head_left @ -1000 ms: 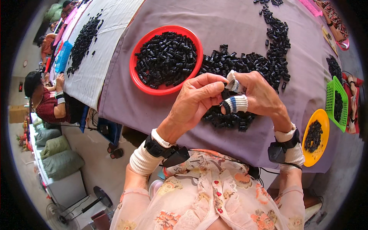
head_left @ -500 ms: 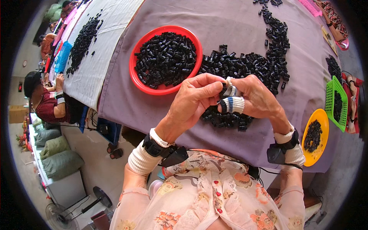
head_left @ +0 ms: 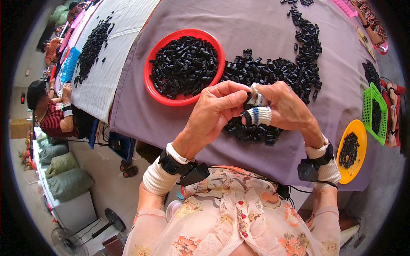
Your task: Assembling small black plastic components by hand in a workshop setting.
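My left hand and my right hand meet above the near edge of a purple-covered table. Both pinch a small black plastic piece between their fingertips; most of it is hidden by the fingers. The right thumb wears a white and blue knitted finger cot. Just beneath the hands lies a pile of small black plastic pieces that stretches back across the cloth. A red round tray full of the same pieces stands to the left of the hands.
An orange dish and a green basket with black pieces sit at the right edge. A white-covered table at the left carries more pieces and a blue basket. A person in a red striped top sits there. A fan stands on the floor.
The hands have stayed together over the pile, with only small finger movements on the piece between them. Nothing else has moved.
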